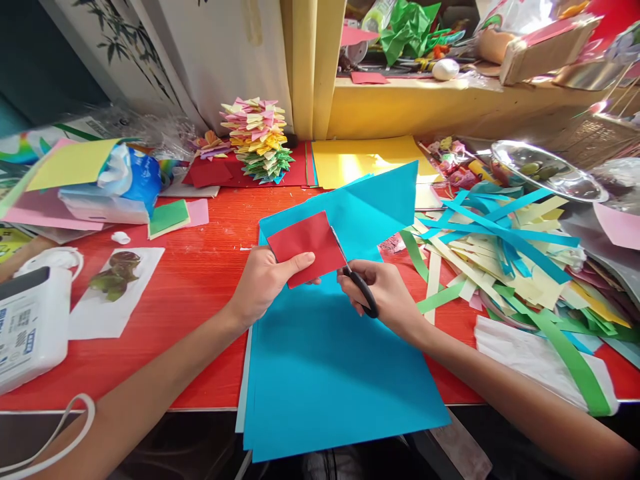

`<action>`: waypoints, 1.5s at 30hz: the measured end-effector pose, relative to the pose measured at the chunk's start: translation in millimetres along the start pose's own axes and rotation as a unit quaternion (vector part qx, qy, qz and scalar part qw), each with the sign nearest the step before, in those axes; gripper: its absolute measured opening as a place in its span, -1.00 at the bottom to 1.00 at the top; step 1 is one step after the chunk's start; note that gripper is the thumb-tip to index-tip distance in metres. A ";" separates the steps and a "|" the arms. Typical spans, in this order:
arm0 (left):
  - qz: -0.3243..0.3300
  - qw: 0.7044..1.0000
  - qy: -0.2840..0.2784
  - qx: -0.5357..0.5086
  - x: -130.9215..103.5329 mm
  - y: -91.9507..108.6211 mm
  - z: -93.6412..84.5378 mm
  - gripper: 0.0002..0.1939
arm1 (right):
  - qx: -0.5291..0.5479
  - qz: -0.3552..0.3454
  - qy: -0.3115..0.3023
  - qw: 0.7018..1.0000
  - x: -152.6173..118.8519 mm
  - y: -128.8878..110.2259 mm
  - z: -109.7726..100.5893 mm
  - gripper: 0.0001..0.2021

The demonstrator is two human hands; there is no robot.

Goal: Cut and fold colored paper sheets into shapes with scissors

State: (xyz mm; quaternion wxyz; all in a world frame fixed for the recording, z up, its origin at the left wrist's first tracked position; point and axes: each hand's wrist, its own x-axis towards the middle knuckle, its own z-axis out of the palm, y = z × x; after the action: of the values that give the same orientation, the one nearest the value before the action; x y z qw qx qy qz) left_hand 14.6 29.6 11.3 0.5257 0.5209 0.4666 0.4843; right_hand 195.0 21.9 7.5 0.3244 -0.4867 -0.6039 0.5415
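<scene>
Nearest you, ctr: blue sheets [340, 373] on a red table [200, 260]. Yr left hand [263, 283] pinches a red square [303, 243] over them, thumb on top; yr right hand [390, 293], curled, grips scissors [367, 293] w/ blades at the square's right edge. Far: folded-paper tower [260, 137].

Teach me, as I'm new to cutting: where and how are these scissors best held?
Probably by the black handle, from the near right, where the right hand is: the handle slants back that way, while the blades point away, at the edge of the red paper.
</scene>
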 end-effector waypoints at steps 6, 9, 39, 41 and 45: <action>-0.017 1.000 -0.007 0.008 1.1 -1.7 -0.9 -0.75 | 0.039 0.055 -0.004 0.998 5.3 1.6 -1.5 -0.85; -0.030 0.999 -0.008 0.018 0.4 -1.3 -0.1 -0.75 | 0.042 0.060 -0.002 0.997 6.1 1.8 -1.6 -0.82; -0.095 0.995 -0.010 -0.035 2.3 -0.4 1.5 -0.77 | 0.081 0.109 -0.093 0.986 9.4 -3.8 -10.3 -0.67; -0.096 0.995 -0.015 -0.035 1.9 -0.4 1.9 -0.77 | 0.070 0.117 -0.089 0.987 8.5 -6.7 -9.4 -0.66; -0.094 0.995 -0.030 -0.032 0.0 -0.1 3.7 -0.80 | 0.042 0.124 -0.082 0.988 7.8 -9.3 -9.7 -0.65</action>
State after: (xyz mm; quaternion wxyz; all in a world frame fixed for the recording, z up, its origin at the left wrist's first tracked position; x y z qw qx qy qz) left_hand 18.3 29.3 11.3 0.5991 0.4723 0.4819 0.4310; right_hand 199.3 33.1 17.5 0.2244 -0.4972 -0.5404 0.6406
